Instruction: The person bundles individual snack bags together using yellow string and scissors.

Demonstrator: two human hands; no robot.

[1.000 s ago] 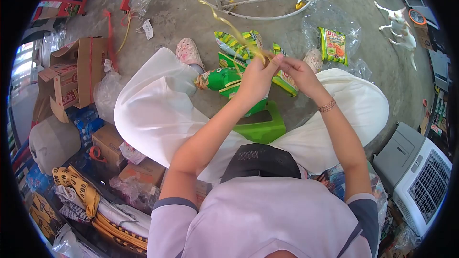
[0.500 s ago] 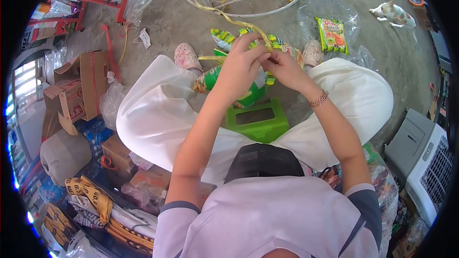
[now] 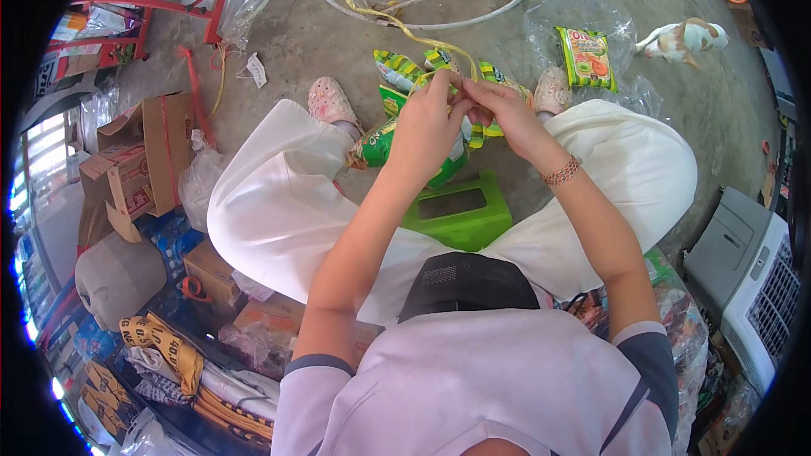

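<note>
Above a bunch of green and yellow packets (image 3: 378, 143), my left hand (image 3: 431, 118) and my right hand (image 3: 504, 116) meet fingertip to fingertip. Both are closed on a yellow ribbon (image 3: 418, 36), whose long strand runs up to the top of the view. The packets lie between my feet, partly hidden beneath the hands. Just below them stands a green plastic stool (image 3: 473, 232) with an opening in its top.
A green and orange packet (image 3: 589, 59) rests on clear plastic at the right. A white frame (image 3: 439, 25) and a red rack (image 3: 160, 2) stand ahead. Cardboard boxes (image 3: 169, 152) are at the left, a grey and white appliance (image 3: 735, 262) and an animal (image 3: 688, 38) at the right.
The yellow ribbon has shifted, and its piece left of my hands no longer sticks out. My right hand has moved slightly left. The animal has turned its head down and its body around.
</note>
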